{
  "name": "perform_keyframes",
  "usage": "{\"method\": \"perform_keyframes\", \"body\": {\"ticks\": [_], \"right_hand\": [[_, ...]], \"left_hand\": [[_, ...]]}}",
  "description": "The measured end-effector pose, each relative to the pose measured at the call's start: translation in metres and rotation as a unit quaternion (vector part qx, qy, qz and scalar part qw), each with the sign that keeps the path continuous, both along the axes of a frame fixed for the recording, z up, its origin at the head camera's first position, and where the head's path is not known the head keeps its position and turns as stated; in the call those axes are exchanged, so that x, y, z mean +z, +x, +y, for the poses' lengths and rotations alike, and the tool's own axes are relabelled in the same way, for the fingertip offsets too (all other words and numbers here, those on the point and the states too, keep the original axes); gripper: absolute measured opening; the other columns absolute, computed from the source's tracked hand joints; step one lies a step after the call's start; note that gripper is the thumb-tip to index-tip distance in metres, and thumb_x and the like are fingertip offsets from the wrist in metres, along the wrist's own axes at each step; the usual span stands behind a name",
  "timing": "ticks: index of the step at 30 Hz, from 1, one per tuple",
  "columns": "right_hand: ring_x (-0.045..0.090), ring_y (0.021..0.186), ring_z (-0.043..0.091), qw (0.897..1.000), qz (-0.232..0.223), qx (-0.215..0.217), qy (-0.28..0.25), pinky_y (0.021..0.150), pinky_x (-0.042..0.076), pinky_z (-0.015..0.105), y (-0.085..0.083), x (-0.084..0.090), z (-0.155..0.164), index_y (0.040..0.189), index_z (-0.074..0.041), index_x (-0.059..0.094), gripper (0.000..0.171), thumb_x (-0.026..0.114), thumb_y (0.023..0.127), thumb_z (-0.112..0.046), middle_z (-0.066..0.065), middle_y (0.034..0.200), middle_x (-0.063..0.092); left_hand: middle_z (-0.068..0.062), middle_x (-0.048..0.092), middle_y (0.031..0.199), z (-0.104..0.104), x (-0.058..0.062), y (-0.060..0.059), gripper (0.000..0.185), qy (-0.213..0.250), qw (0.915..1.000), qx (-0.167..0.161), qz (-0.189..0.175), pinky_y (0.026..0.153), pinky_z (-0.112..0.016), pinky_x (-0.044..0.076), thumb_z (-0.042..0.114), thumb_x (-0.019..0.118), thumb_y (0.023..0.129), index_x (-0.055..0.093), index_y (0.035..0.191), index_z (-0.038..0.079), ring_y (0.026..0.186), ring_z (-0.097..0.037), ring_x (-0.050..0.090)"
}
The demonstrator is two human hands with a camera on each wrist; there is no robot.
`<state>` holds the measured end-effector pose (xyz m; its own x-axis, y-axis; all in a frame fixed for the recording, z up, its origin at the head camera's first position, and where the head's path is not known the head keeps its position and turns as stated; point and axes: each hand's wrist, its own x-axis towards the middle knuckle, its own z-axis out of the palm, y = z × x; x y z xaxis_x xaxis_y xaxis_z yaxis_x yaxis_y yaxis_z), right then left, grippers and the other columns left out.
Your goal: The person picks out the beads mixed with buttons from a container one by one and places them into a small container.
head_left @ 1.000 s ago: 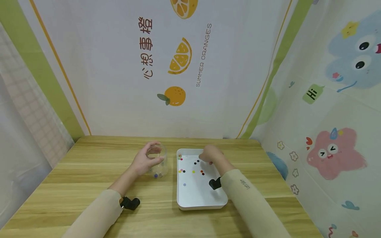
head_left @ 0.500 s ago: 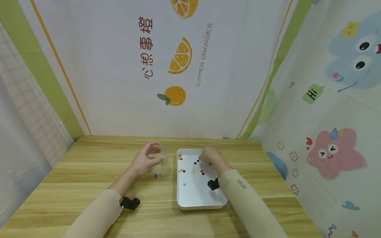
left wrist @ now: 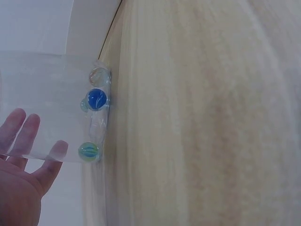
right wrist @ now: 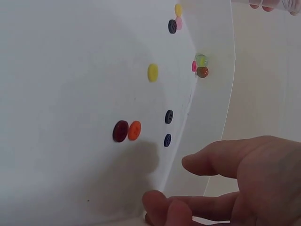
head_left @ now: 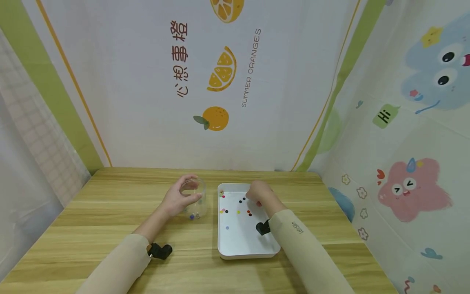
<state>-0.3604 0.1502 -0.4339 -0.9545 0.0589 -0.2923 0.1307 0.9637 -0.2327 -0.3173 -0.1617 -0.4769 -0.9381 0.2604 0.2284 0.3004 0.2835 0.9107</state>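
My left hand (head_left: 177, 200) grips a clear plastic cup (left wrist: 51, 89) that stands upright on the table. Several glass marbles lie at its bottom, among them a blue marble (left wrist: 97, 99) and a green-striped marble (left wrist: 88, 151). Over the far right part of a white tray (head_left: 249, 245) is my right hand (head_left: 260, 192). In the right wrist view its thumb is apart from the bent fingers (right wrist: 207, 205), which reach down by the tray wall; nothing shows between them. Small buttons are scattered in the tray, including a yellow button (right wrist: 153, 72) and an orange button (right wrist: 135, 130).
Two marbles (right wrist: 201, 60) sit in the tray's far left corner beside a pink button (right wrist: 194, 66). The tray's raised wall (right wrist: 214, 94) surrounds the buttons. A printed curtain (head_left: 147, 134) hangs behind the wooden table (head_left: 183, 269), and another stands to the right.
My right hand has shifted very slightly within the tray, and a reddish button beside it shows a little differently. The left hand keeps its grip on the cup in the same place.
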Motion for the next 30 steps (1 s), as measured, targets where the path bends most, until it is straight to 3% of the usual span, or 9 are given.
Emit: {"method": "perform_keyframes", "body": {"ticks": [17,24,30], "right_hand": [[0.042,0.048,0.013,1.000,-0.001,0.009,-0.003,0.048,0.038,0.023,0.001,-0.003,-0.002,0.115,0.001,0.075,0.020,0.072,0.105,-0.016,0.010,0.088,0.065],[0.043,0.048,0.011,0.997,0.008,0.059,0.039,0.045,0.038,0.021,-0.004,-0.008,0.000,0.103,0.002,0.075,0.012,0.067,0.104,-0.007,0.013,0.100,0.071],[0.044,0.048,0.011,0.999,0.006,0.044,0.010,0.045,0.041,0.021,-0.006,-0.012,0.000,0.106,0.001,0.079,0.016,0.066,0.106,-0.008,0.013,0.107,0.074]], "left_hand": [[-0.027,0.058,0.156,-0.001,0.000,0.000,0.067,-0.001,1.0000,0.000,-0.002,0.107,-0.058,0.061,0.021,0.079,0.101,0.047,0.158,0.012,0.148,-0.049,0.053],[-0.026,0.059,0.156,-0.001,0.000,0.000,0.067,-0.006,1.0000,0.003,-0.003,0.106,-0.059,0.060,0.022,0.080,0.101,0.047,0.158,0.013,0.148,-0.048,0.054],[-0.026,0.059,0.155,-0.001,0.001,0.000,0.067,-0.006,1.0000,0.001,-0.003,0.106,-0.058,0.061,0.021,0.080,0.100,0.047,0.158,0.013,0.147,-0.047,0.055]]}}
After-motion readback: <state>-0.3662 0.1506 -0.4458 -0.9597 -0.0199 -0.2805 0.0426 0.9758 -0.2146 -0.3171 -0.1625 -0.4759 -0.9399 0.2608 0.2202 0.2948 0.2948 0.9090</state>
